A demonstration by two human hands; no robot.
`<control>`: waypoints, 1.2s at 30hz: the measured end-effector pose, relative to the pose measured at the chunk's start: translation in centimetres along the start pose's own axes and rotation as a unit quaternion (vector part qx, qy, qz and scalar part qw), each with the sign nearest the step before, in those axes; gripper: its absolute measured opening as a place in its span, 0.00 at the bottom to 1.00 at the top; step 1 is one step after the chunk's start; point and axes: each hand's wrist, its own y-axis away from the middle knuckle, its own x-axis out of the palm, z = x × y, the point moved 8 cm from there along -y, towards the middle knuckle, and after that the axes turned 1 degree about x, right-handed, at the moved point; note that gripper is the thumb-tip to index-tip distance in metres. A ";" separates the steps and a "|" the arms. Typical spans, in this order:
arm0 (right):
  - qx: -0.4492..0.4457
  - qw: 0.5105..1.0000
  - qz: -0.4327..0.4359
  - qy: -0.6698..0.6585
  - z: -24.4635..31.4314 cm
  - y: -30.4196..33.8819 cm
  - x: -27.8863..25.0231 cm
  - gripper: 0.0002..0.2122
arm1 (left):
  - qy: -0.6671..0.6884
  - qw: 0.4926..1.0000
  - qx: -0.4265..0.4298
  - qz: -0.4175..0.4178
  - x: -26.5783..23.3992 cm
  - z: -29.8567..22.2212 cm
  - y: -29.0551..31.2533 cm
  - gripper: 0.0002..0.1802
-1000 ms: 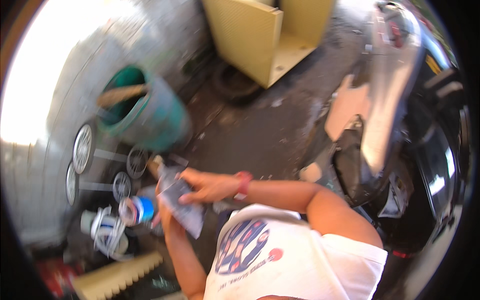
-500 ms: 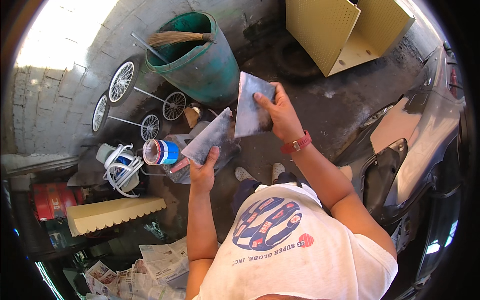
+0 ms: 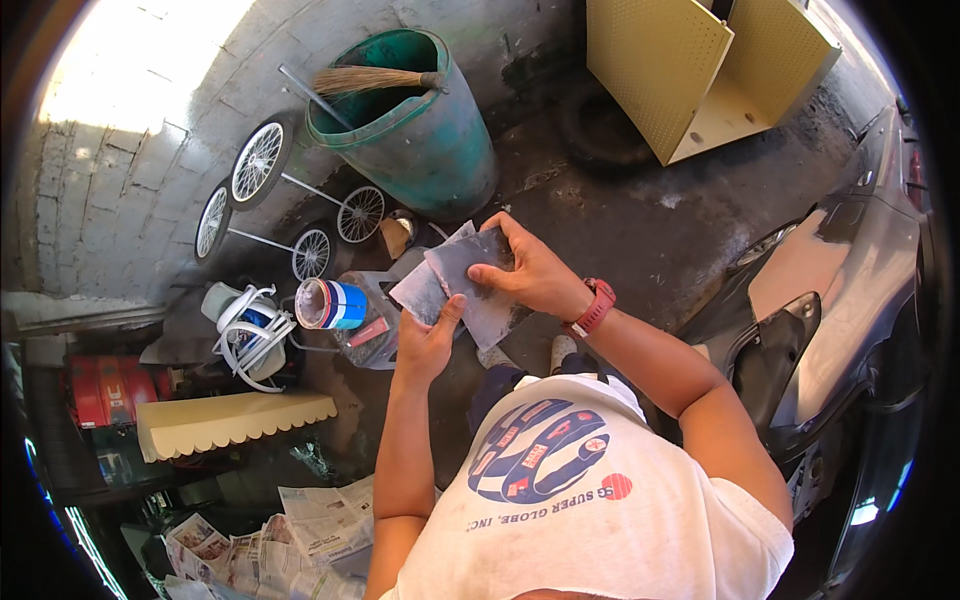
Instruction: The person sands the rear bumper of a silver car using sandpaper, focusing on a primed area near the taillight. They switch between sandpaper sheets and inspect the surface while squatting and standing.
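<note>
Two pieces of worn grey sandpaper are held in front of me, overlapping. My left hand (image 3: 427, 343) pinches the left sandpaper piece (image 3: 417, 292) by its lower edge, thumb on top. The other piece of sandpaper (image 3: 476, 277), dark grey with a pale dusty part, is gripped by my right hand (image 3: 535, 268), which has its thumb on the face and fingers curled behind the upper right edge. The fingers behind the sheets are partly hidden. Beneath and left of the sheets stand a blue, white and red can (image 3: 333, 303) and a reddish block (image 3: 369, 332).
A green bin (image 3: 430, 150) with a broom (image 3: 375, 79) stands ahead, beside spoked wheels (image 3: 263, 160). To the right is a car (image 3: 775, 270) with a pinkish patch. A yellow perforated cabinet (image 3: 660, 70) stands far right. Newspapers (image 3: 325, 525) lie lower left.
My right hand has moved down and left, bringing its sandpaper from beside the left piece to overlapping it. The left hand has shifted slightly right. Both hands keep their grip.
</note>
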 end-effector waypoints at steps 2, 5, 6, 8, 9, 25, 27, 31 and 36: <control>-0.068 0.987 -0.132 -0.057 1.2 -0.1 -2.2 0.18 | -0.009 1.000 0.008 -0.005 0.1 -0.4 -0.1 0.20; -0.049 0.932 -0.271 -0.233 0.1 0.6 -3.9 0.19 | -0.002 0.998 0.028 -0.048 0.3 -0.8 -0.1 0.20; -0.032 0.958 -0.229 -0.171 0.3 0.2 -3.0 0.19 | -0.020 0.998 0.030 -0.056 0.5 -0.9 -0.2 0.20; -0.033 0.987 -0.146 -0.059 0.8 -0.1 -1.1 0.19 | -0.042 0.998 0.016 -0.043 0.8 -0.9 -0.2 0.20; -0.036 0.989 -0.129 -0.064 0.8 0.0 -0.6 0.19 | -0.045 0.999 -0.001 -0.023 1.0 -0.8 -0.3 0.20; -0.097 0.975 -0.174 -0.098 2.4 -0.3 -1.6 0.20 | 0.002 0.993 -0.097 0.068 -0.5 1.3 0.0 0.28; -0.105 0.993 -0.053 -0.021 1.6 -0.9 0.6 0.19 | -0.032 0.986 -0.133 0.096 -0.4 2.2 0.3 0.35; -0.048 0.995 -0.080 -0.031 -0.3 -1.1 0.0 0.22 | 0.200 0.970 -0.099 0.093 -0.4 2.4 0.6 0.50; -0.001 0.992 0.118 -0.040 -1.4 1.0 4.2 0.30 | 0.341 0.929 -0.098 0.109 -0.4 3.8 0.4 0.51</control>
